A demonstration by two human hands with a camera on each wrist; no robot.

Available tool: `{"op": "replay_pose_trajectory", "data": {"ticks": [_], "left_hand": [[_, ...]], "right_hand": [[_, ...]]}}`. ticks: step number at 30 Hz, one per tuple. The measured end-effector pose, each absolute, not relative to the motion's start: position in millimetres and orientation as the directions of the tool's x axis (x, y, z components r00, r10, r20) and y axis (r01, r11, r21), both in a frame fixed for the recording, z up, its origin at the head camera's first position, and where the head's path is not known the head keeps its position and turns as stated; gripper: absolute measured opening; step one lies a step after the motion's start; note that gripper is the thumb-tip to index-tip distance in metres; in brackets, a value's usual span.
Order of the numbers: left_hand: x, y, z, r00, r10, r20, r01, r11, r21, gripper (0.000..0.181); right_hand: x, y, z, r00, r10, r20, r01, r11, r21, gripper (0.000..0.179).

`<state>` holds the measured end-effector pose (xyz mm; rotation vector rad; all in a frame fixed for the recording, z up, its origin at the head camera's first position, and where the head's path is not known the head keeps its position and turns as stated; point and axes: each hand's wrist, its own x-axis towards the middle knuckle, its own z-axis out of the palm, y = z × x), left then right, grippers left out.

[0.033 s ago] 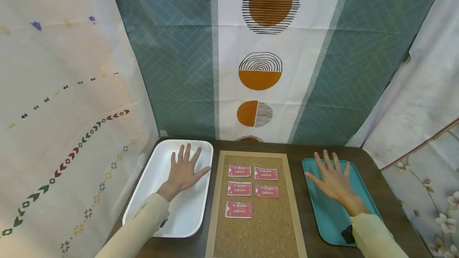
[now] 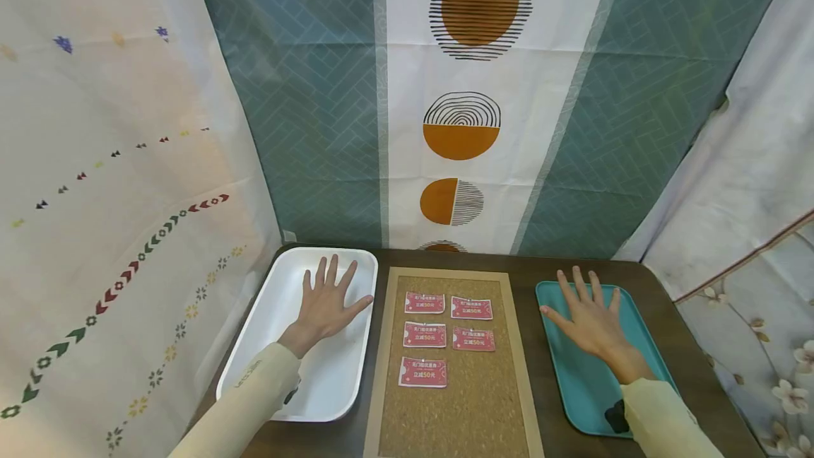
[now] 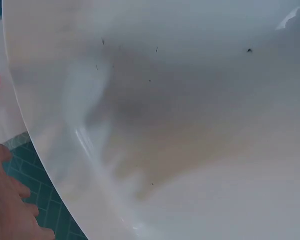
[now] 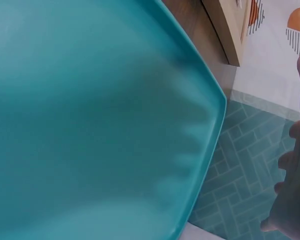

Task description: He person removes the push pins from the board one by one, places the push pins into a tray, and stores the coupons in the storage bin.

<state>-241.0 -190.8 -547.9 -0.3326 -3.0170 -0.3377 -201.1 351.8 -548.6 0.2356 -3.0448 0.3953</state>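
Resting both hands flat, fingers spread: my left hand (image 2: 327,302) in white plastic tray (image 2: 280,373), right hand (image 2: 588,316) on teal plastic tray (image 2: 575,380). Five red paper coupons (image 2: 424,334) pinned on framed cork board (image 2: 445,408) between trays, untouched. I judge work not begun; next move needs pinch on one coupon's pin.

five red coupons (image 2: 425,302), two trays (image 2: 280,316)

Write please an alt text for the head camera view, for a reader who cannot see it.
A person's left hand lies flat in a white tray and the right hand flat on a teal tray. Between them, a cork board holds five red coupons, on a dark table before patterned curtains.
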Motion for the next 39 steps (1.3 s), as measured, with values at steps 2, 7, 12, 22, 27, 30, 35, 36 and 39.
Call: {"op": "replay_pose_trajectory", "data": {"ticks": [2,7,12,22,27,30,35,36,39], "left_hand": [[-240.4,-190.3,-549.4,-0.972,0.210,0.107,0.229,0.949,0.216,0.095],[-237.8,-189.3,-551.4,-0.971,0.218,0.099,0.235,0.945,0.228,0.094],[-235.4,-187.7,-548.7,-0.972,0.210,0.102,0.228,0.946,0.229,0.094],[-234.3,-171.0,-540.2,-0.973,0.212,0.092,0.228,0.945,0.234,0.095],[-233.5,-156.9,-541.0,-0.972,0.224,0.076,0.236,0.939,0.249,0.094],[-233.0,-148.5,-542.6,-0.967,0.241,0.086,0.256,0.931,0.260,0.093],[-233.2,-135.2,-542.5,-0.957,0.263,0.123,0.287,0.917,0.278,0.091],[-233.3,-132.6,-542.1,-0.956,0.267,0.122,0.291,0.917,0.274,0.091],[-233.6,-125.8,-540.8,-0.955,0.277,0.102,0.295,0.917,0.269,0.091]], "right_hand": [[-200.6,351.9,-549.1,-0.987,-0.139,0.083,-0.156,0.956,-0.249,0.097],[-200.1,350.4,-551.2,-0.989,-0.130,0.070,-0.143,0.958,-0.249,0.098],[-199.9,346.7,-552.5,-0.989,-0.135,0.059,-0.146,0.957,-0.251,0.097],[-196.0,339.2,-553.9,-0.990,-0.135,0.051,-0.144,0.955,-0.261,0.098],[-194.2,332.1,-555.3,-0.989,-0.138,0.053,-0.146,0.958,-0.246,0.098],[-193.0,327.7,-557.5,-0.990,-0.135,0.044,-0.142,0.959,-0.245,0.099],[-191.8,322.8,-558.2,-0.990,-0.127,0.054,-0.136,0.959,-0.248,0.097],[-191.8,321.8,-557.8,-0.990,-0.127,0.054,-0.136,0.959,-0.248,0.097],[-192.3,318.9,-557.1,-0.990,-0.132,0.055,-0.141,0.958,-0.249,0.097]]}}
